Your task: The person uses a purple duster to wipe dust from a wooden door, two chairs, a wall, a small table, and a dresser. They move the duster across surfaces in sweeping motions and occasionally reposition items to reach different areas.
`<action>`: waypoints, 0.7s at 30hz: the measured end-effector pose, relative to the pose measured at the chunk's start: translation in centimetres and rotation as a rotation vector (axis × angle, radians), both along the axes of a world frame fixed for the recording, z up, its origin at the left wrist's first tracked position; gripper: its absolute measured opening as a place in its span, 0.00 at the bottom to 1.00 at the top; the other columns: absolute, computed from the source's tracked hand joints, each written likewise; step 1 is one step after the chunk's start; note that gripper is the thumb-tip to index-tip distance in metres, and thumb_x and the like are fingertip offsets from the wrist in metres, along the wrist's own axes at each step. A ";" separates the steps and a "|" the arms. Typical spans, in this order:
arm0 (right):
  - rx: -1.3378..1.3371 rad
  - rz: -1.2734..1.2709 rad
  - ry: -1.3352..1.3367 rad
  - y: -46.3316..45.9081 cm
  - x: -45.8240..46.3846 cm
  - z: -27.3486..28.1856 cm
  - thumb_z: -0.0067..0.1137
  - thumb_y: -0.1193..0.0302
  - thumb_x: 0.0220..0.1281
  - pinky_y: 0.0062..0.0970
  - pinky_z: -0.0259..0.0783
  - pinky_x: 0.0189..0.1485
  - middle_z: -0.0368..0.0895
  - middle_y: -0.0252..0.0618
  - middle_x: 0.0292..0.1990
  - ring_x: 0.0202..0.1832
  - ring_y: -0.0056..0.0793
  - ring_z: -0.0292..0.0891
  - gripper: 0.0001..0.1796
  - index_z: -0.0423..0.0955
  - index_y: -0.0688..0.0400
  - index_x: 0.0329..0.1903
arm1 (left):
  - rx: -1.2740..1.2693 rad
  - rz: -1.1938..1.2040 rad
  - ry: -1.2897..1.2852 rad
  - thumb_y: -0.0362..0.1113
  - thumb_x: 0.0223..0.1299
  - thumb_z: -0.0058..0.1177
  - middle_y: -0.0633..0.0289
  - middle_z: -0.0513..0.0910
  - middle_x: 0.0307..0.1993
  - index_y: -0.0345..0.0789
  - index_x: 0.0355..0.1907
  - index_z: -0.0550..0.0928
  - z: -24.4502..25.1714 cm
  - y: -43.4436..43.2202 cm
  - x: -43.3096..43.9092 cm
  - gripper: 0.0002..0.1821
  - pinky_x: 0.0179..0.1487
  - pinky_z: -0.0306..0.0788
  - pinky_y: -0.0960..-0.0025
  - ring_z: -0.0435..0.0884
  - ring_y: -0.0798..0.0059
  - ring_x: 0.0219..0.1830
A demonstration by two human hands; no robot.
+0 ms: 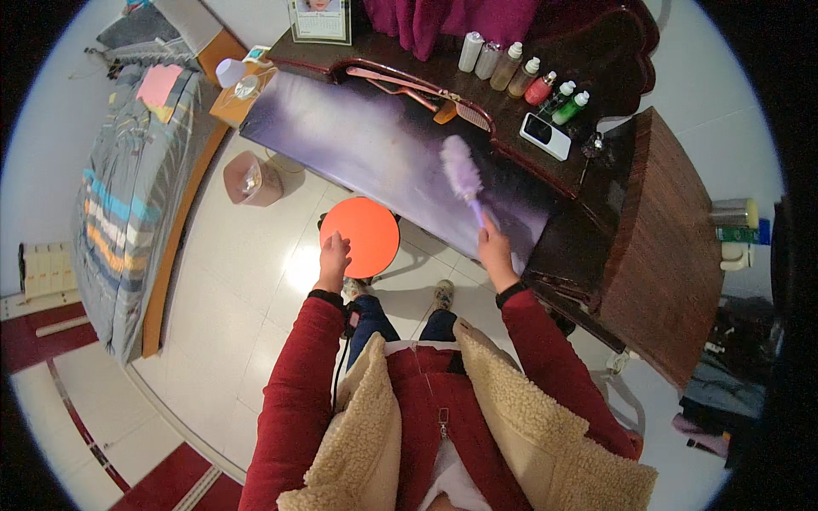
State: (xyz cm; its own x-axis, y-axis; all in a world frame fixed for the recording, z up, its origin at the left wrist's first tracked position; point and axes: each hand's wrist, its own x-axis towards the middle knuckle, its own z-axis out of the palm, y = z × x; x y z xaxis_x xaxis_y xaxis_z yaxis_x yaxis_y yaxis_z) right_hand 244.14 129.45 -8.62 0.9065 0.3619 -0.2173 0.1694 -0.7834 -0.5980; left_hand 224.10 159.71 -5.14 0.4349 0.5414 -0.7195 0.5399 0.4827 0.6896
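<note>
My right hand (496, 251) is closed around the purple handle of a fluffy lilac duster (461, 167). The duster's head is over the purple-and-white patterned surface of a dark wooden dressing table (383, 144); whether it touches cannot be told. Above the orange round seat of a stool (364, 239), my left hand (335, 260) hangs with nothing in it, its fingers slightly curled and apart. Along the table's raised back shelf stand several pump and spray bottles (506, 66), with a white phone-like device (545, 136) lying in front of them.
A pink waste bin (252, 180) stands on the tiled floor left of the stool. Further left is a bed (128, 211) with a grey striped cover. A framed calendar (320, 22) and a purple cloth (447, 25) are at the back. A brown wooden panel (664, 249) rises at the right.
</note>
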 end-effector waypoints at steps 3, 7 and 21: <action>-0.061 -0.213 -0.150 4.9 0.6 -0.9 0.49 0.72 0.68 0.47 0.73 0.41 0.81 0.58 0.40 0.40 0.55 0.78 0.26 0.66 0.49 0.68 | -0.013 -0.137 -0.064 0.63 0.70 0.40 0.49 0.70 0.66 0.33 0.72 0.60 -0.9 3.2 2.1 0.41 0.65 0.65 0.55 0.68 0.57 0.68; -0.010 -0.053 -0.030 11.6 -4.1 0.2 0.47 0.74 0.65 0.47 0.72 0.38 0.80 0.56 0.32 0.32 0.54 0.77 0.34 0.58 0.41 0.74 | 0.192 -0.340 -0.054 0.60 0.72 0.36 0.50 0.78 0.59 0.30 0.65 0.71 -2.5 7.6 4.5 0.36 0.61 0.69 0.63 0.76 0.58 0.60; 0.048 -0.878 0.307 1.3 -13.5 0.4 0.42 0.73 0.71 0.44 0.72 0.34 0.82 0.55 0.41 0.33 0.49 0.78 0.34 0.48 0.51 0.77 | 0.260 -0.969 -0.050 0.66 0.72 0.31 0.53 0.68 0.70 0.34 0.72 0.63 -2.8 6.8 11.4 0.41 0.69 0.61 0.63 0.68 0.57 0.69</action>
